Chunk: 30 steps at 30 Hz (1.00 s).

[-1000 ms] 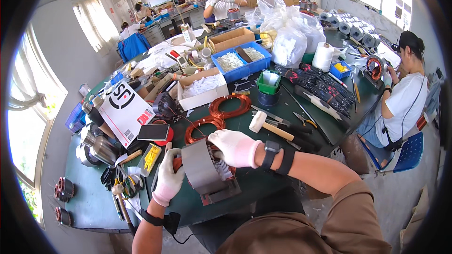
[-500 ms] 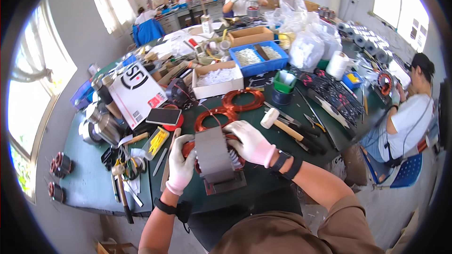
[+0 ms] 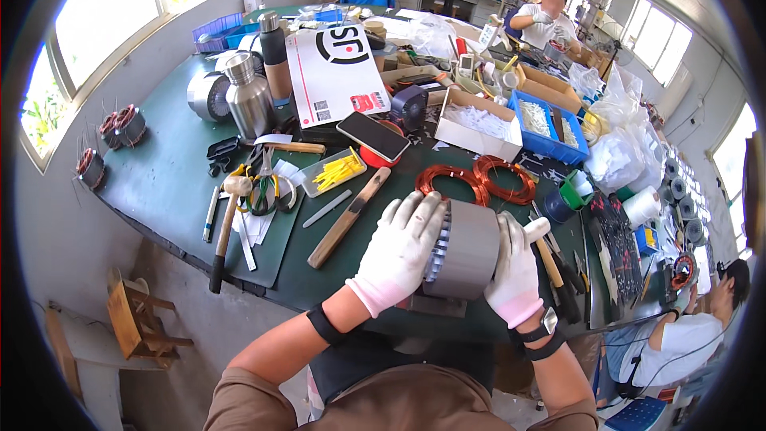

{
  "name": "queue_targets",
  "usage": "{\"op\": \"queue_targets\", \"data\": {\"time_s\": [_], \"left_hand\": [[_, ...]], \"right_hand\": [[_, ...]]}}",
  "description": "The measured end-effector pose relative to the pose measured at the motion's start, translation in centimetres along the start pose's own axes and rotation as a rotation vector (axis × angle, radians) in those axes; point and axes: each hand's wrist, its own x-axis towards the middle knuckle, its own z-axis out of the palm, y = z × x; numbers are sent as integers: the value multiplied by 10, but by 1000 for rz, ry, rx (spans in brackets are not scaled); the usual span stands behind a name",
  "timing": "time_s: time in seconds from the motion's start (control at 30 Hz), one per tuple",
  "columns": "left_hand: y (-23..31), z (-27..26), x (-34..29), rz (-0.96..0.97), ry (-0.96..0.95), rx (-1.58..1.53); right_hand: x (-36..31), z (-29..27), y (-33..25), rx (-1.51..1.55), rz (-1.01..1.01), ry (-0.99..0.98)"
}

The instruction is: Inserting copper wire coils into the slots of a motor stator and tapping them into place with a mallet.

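Note:
A grey stator core (image 3: pixel 472 246), a thick cylinder with white slot liners showing along its left end, lies on its side near the table's front edge. My gloved left hand (image 3: pixel 403 243) presses on its left end, fingers together and stretched upward. Against the right end rests my gloved right hand (image 3: pixel 511 263), its thumb side toward the core; both hands hold the core between them. What supports the core underneath is mostly hidden. Just behind it lie two coils of copper wire, a left coil (image 3: pixel 435 175) and a right coil (image 3: pixel 523 191). A white-headed mallet (image 3: pixel 537 230) is beside my right hand.
Left of my hands lie a wooden stick (image 3: pixel 349 219), a clear tray of yellow strips (image 3: pixel 309 185), a hammer (image 3: pixel 219 251) and a phone (image 3: pixel 373 136). Steel flask (image 3: pixel 249 100), white box (image 3: pixel 483 140) and blue bin (image 3: pixel 550 146) stand farther back. One co-worker (image 3: pixel 678 343) sits at right, another (image 3: pixel 542 20) beyond the table.
My view has swung left, so the table appears shifted right. The core has turned, its slotted end now facing left. My left hand has flattened against that end; my right hand has moved down its right side.

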Motion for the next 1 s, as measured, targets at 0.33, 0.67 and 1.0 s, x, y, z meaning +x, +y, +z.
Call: {"op": "queue_targets", "data": {"time_s": [0.33,0.67,1.0], "left_hand": [[8,11,-2,-65,-83,58],[10,10,0,-56,-122,142],[10,7,0,-42,-129,142]], "right_hand": [[2,-1,-5,-86,34,-80],[2,1,-6,-80,88,-70],[-2,5,-4,-88,58,8]]}}
